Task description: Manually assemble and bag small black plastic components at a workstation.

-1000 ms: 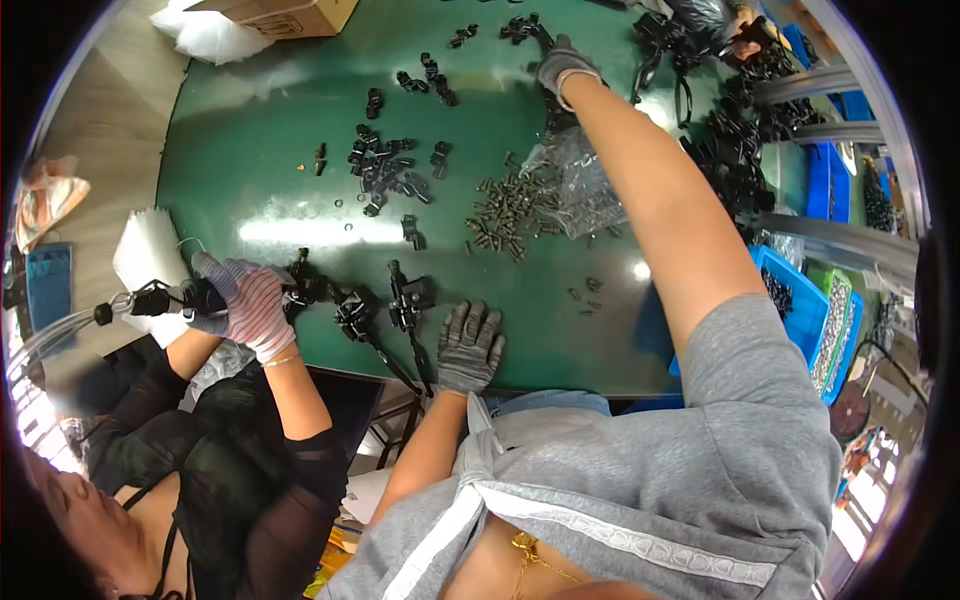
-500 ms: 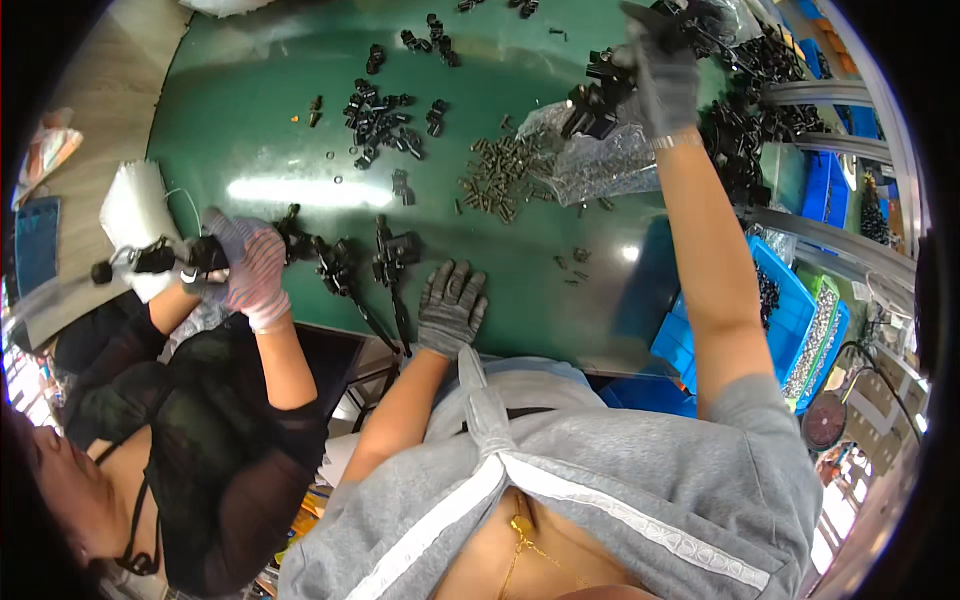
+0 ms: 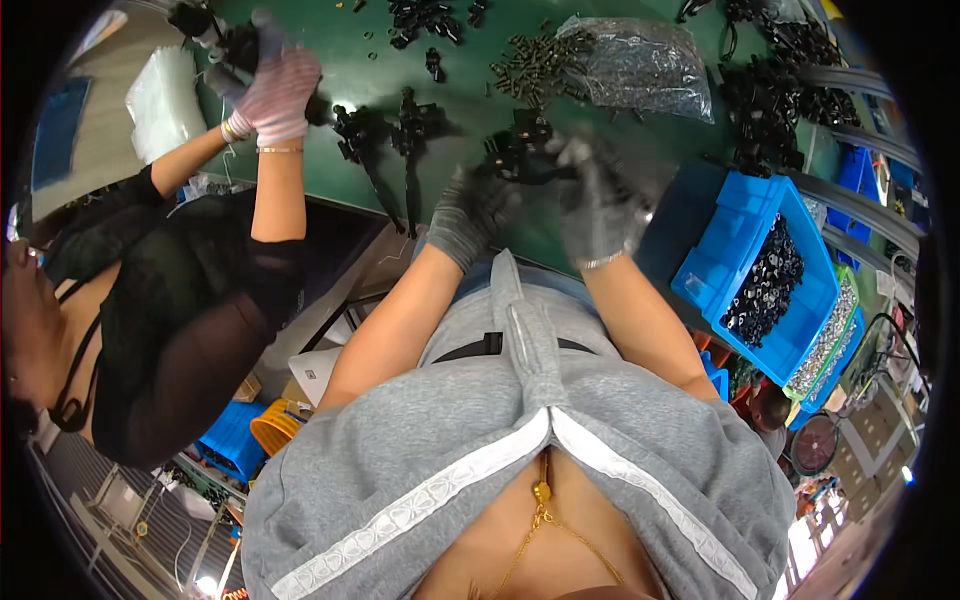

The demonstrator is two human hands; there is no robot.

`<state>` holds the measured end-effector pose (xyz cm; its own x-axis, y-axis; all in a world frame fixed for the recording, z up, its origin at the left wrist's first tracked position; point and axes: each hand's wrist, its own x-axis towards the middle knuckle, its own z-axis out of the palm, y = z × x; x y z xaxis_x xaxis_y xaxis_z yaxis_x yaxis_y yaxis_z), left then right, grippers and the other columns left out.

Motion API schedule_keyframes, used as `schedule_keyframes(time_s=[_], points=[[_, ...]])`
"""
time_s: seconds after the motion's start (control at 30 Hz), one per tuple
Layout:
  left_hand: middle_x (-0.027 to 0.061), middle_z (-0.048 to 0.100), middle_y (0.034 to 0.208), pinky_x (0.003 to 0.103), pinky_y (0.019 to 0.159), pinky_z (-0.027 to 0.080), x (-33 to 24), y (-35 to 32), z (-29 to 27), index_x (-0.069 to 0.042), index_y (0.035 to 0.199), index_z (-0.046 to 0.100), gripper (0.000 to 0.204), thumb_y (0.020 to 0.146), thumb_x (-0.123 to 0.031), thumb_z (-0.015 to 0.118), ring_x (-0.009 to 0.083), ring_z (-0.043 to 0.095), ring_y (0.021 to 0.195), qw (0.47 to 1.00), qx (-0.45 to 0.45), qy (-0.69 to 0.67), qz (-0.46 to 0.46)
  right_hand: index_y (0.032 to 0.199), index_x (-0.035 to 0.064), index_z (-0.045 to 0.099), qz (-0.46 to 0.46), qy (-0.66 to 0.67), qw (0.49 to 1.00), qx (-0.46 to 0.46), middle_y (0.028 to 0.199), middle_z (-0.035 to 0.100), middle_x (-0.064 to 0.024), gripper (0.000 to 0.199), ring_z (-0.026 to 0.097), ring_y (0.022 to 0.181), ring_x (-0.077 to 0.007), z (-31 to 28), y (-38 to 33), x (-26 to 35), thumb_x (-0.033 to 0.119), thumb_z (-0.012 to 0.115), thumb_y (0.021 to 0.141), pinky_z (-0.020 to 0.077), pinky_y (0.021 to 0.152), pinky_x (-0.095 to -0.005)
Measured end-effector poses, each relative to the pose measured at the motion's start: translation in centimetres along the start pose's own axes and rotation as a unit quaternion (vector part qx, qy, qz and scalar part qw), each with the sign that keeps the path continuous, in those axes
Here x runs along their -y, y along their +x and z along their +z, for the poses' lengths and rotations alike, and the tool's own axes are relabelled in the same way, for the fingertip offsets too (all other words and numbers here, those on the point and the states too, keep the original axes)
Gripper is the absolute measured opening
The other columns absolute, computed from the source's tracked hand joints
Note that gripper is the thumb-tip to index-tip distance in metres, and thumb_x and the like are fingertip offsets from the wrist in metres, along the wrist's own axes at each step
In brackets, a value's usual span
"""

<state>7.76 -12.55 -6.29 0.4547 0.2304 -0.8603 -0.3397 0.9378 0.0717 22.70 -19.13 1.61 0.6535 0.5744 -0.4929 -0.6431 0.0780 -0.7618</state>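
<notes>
A black, clamp-like part (image 3: 522, 148) is between my two grey-gloved hands, just above the table near its front edge. My left hand (image 3: 472, 212) closes on its left side, with the fingers partly blurred. My right hand (image 3: 600, 205) grips its right end and is smeared by motion. The part's exact shape is hard to make out. Left of my hands, two black assemblies with long stems, one (image 3: 415, 135) and another (image 3: 362, 140), lie on the green table (image 3: 330, 185), stems toward the front edge.
Brass-coloured screws (image 3: 535, 65) lie heaped beside a clear plastic bag (image 3: 645, 70). Black parts (image 3: 765, 110) pile up at the right. A blue bin (image 3: 745, 260) holds small black pieces. At the left, a co-worker's gloved hand (image 3: 280, 95) handles black parts near white sheets (image 3: 165, 105).
My right hand has come back from the far right pile to the front of me with a black part. My left hand has lifted off the table to meet it. The view has shifted.
</notes>
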Motion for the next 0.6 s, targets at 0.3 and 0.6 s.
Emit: schedule_keyframes(time_s=[0.3,0.6], points=[[0.0122,0.065,0.106,0.04,0.086,0.052,0.8,-3.2,4.9,-0.007,0.118,0.06,0.038,0.094,-0.037,0.054,0.0294,0.062,0.091,0.998,0.047,0.032,-0.017,0.116,0.0132,0.067,-0.289,-0.509,0.687,0.431,0.13,0.059,-0.0115,0.044,0.047,0.132,-0.0335,-7.7,-2.4,-1.9,-0.005,0.067,0.076,0.0381,0.111,-0.041],[0.0086,0.065,0.113,0.032,0.088,0.05,-2.0,2.0,0.0,-0.006,0.122,0.06,0.037,0.088,-0.019,0.069,0.0182,0.061,0.1,0.903,-0.007,0.315,0.291,0.107,0.0076,0.067,-0.085,-0.387,0.89,0.227,0.109,0.067,-0.0118,0.023,0.062,0.107,-0.0276,-11.6,0.6,-7.6,0.011,0.071,0.085,0.0479,0.094,-0.0376]])
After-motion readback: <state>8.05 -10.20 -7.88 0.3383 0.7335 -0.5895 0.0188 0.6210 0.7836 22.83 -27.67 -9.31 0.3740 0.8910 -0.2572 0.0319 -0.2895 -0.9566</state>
